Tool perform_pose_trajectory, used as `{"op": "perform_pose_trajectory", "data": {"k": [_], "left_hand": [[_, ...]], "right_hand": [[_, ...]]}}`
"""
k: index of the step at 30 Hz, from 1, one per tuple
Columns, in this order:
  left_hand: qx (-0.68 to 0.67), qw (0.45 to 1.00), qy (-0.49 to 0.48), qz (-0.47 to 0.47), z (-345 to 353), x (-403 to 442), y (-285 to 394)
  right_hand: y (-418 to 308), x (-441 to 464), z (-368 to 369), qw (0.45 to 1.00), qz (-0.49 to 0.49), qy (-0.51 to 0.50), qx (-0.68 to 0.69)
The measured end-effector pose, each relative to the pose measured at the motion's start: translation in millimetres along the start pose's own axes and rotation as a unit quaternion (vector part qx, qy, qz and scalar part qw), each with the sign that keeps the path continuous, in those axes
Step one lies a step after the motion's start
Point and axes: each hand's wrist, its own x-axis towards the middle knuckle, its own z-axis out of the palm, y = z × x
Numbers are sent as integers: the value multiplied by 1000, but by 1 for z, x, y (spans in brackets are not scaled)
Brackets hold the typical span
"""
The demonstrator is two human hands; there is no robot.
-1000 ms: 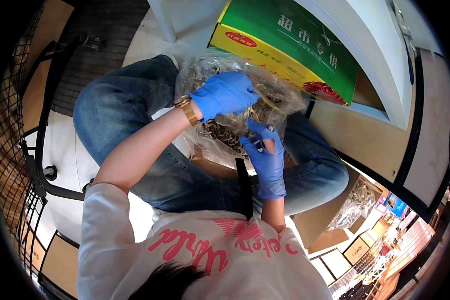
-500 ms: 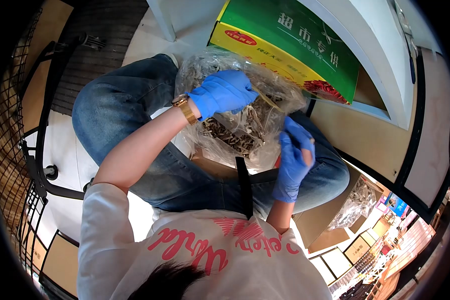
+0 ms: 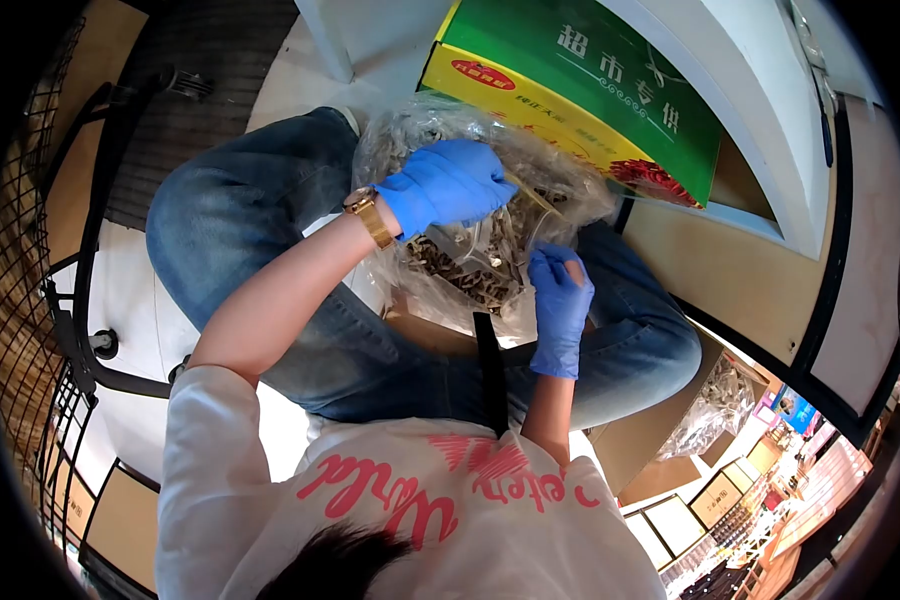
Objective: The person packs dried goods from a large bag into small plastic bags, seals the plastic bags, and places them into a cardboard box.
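Note:
A large clear plastic bag (image 3: 410,128) of dried brown-grey strips (image 3: 460,275) rests between my crossed legs. Over it, my left hand (image 3: 448,185), in a blue glove, is closed on the edge of a smaller clear bag (image 3: 515,222); a tan strip shows beside the fingertips. Some pieces lie inside that smaller bag. My right hand (image 3: 562,300), also gloved in blue, has its fingers drawn together at the smaller bag's right edge. What its fingertips pinch is too small to make out.
A green and yellow carton (image 3: 570,80) stands beyond the bag, beside a white table frame (image 3: 770,130). To the right is an open cardboard box (image 3: 650,430) with clear plastic. On the left are a wire rack (image 3: 30,250) and a black wheeled frame (image 3: 80,340).
My right hand moved away from the smaller bag to the right, then came back to its edge with the fingers drawn together. My left hand has stayed nearly in place.

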Motion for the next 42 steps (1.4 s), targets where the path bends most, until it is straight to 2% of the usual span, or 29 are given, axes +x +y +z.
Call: {"op": "perform_pose_trajectory", "data": {"k": [4, 6, 8, 9, 10, 11, 12, 13, 14, 16, 17, 18, 19, 20, 21, 23, 24, 26, 27, 28, 29, 30, 34, 36, 37, 39, 41, 42], "left_hand": [[-34, 999, 6, 7, -2, 2, -4], [-8, 1000, 1, 11, -3, 0, 0], [18, 1000, -1, 15, -1, 0, 1], [21, 998, 42, 33, 6, 1, -3], [26, 995, 85, 50, 7, 1, -3], [28, 994, 90, 48, 5, 2, -5], [86, 988, 117, 52, 3, 2, -5], [143, 978, 141, 55, 0, 1, -5], [144, 978, 139, 53, -4, -1, -7], [203, 971, 127, 18, -19, -3, -3], [146, 987, 67, 4, -21, -7, 6], [113, 993, 23, 34, -12, -6, 7], [91, 994, 9, 53, -5, -5, 9], [70, 995, -6, 73, 0, -5, 9], [72, 995, -5, 74, -4, -5, 9], [-21, 999, 17, 32, -16, -7, 9], [-22, 999, 18, 30, -19, -7, 7], [-211, 976, 0, -57, -22, -6, 5], [-252, 966, 34, -47, -19, -4, 2], [-252, 966, 31, -46, -17, -1, 1], [-314, 946, 69, -42, -15, 2, -1], [-373, 921, 106, -38, -13, 3, -2], [-453, 878, 149, -44, -22, 2, -2], [-450, 879, 157, -16, -24, 4, -6], [-458, 873, 167, -20, -27, 3, -5], [-462, 866, 189, -23, -32, 0, -4], [-458, 867, 184, -65, -35, -1, -9], [-455, 868, 188, -68, -38, -1, -10]], "right_hand": [[-23, 1, -11, 995, -60, 63, 56], [-27, 1, -12, 993, -59, 93, 34], [-30, 4, -14, 995, 24, 49, -80], [-17, 4, -13, 996, 48, -5, -71], [-4, 3, -13, 996, 45, -7, -71], [10, 5, -13, 992, 109, -63, 23], [9, 7, -14, 971, 173, -120, 116], [9, 8, -15, 971, 150, -67, 172], [8, 9, -22, 961, 137, -23, 241], [-23, 17, -26, 976, 129, 42, 168], [-29, 14, -18, 982, 99, 20, 162], [-34, 12, -10, 985, 67, -2, 156], [-30, 12, -10, 990, 38, -76, 108], [-30, 15, -14, 991, 39, -73, 108], [-29, 22, -19, 991, 53, -32, 119], [-30, 35, -31, 990, 54, 44, 120], [-30, 38, -38, 989, 55, 41, 128], [-36, 37, -46, 991, 6, 71, 112], [-29, 39, -48, 991, 8, 73, 112], [-17, 42, -48, 993, 15, 61, 99], [-5, 45, -46, 995, 22, 47, 86], [4, 45, -38, 985, 49, 31, 161], [75, 70, 11, 991, 68, -93, 62], [144, 73, 61, 992, 46, -118, 4], [190, 74, 83, 981, -5, -179, -73], [222, 72, 106, 956, 40, -264, -119], [216, 57, 121, 946, 133, -286, -81], [213, 48, 127, 945, 205, -250, -55]]}}
